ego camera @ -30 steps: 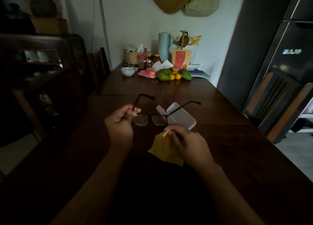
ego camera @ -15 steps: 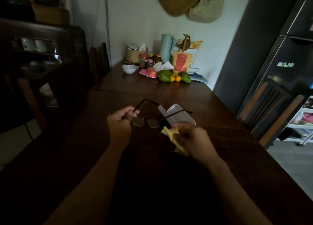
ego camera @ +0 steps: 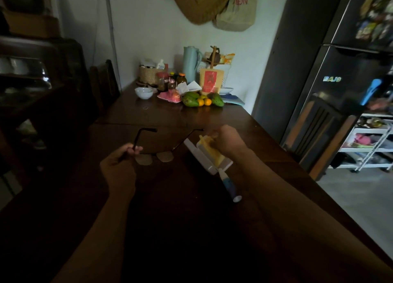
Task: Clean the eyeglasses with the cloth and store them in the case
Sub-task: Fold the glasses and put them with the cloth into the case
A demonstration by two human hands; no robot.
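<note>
While the left hand (ego camera: 120, 161) pinches the eyeglasses (ego camera: 157, 148) by the left temple arm, close to the hinge, the frame hangs just above the dark wooden tabletop (ego camera: 191, 219) with both temple arms unfolded and pointing away from the person. Two pale lenses sit just right of the left fingertips; whether they touch the wood cannot be told in the dim light. The right hand (ego camera: 228, 141) is closed in a loose fist around the yellow cloth (ego camera: 209, 148), and it holds the cloth down into the open white eyeglass case (ego camera: 207, 159). One crumpled edge of the cloth sticks up at the far end of the case, and the rest lies along the tray (the case lid stands raised on its left side, toward the glasses). A white-and-blue spray bottle (ego camera: 228, 184) lies on its side on the tabletop, touching or almost touching the near end of the case. Eyeglasses and case are near each other but apart, the right temple arm reaching toward the lid. At the far end of the tabletop, against the wall, stand a white bowl (ego camera: 144, 92), a pale blue jug (ego camera: 191, 63), jars, green mangoes (ego camera: 191, 99) and small oranges (ego camera: 204, 101). A dark refrigerator (ego camera: 340, 69) fills the right side.
</note>
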